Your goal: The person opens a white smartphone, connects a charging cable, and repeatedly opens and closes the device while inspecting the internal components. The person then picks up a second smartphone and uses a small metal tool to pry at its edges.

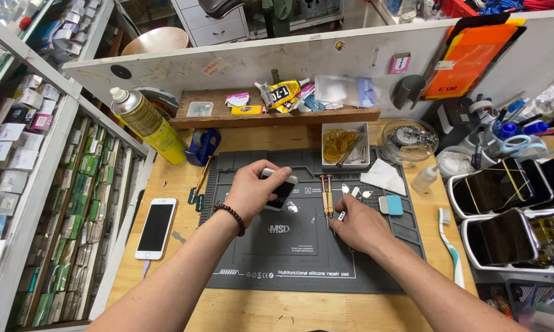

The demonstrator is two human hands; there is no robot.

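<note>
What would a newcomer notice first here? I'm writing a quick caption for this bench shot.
Two bare hands meet over the dark grey repair mat: the left hand holds a small phone up, while the right hand rests by two screwdrivers. A tall yellow spray can leans at the back left, and a white phone lies face up on the wood left of the mat.

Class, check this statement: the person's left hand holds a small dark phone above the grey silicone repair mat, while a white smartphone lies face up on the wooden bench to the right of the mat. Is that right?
Not quite. The head view shows the white smartphone lying left of the grey silicone repair mat, not right. The left hand does hold the small dark phone above it.
</note>
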